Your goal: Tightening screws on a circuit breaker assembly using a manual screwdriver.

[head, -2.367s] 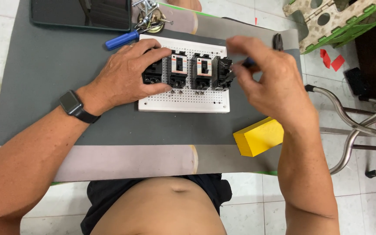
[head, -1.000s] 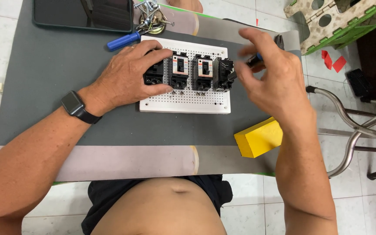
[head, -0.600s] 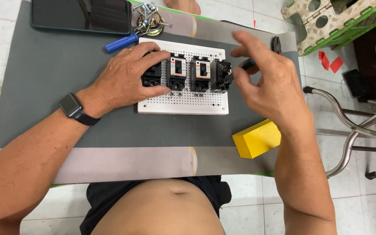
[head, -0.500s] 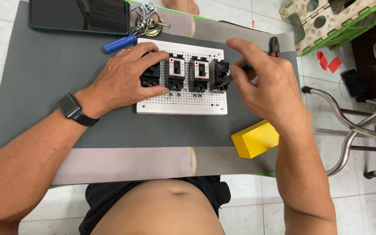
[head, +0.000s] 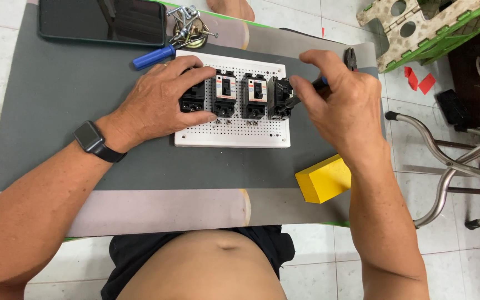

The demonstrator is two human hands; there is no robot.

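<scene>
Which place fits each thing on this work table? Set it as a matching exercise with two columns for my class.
Things:
1. yellow block
2. dark tablet
3. blue-handled tool
4. left hand

Places:
A. far left corner of the mat
B. resting on the leftmost black switch on the white board
C. near right edge of the mat
D. just behind the white board, beside the tablet

Pairs: 1-C, 2-A, 3-D, 4-B

Matt white perforated plastic board point(head: 232, 133); glossy black breakers point(head: 255, 96).
</scene>
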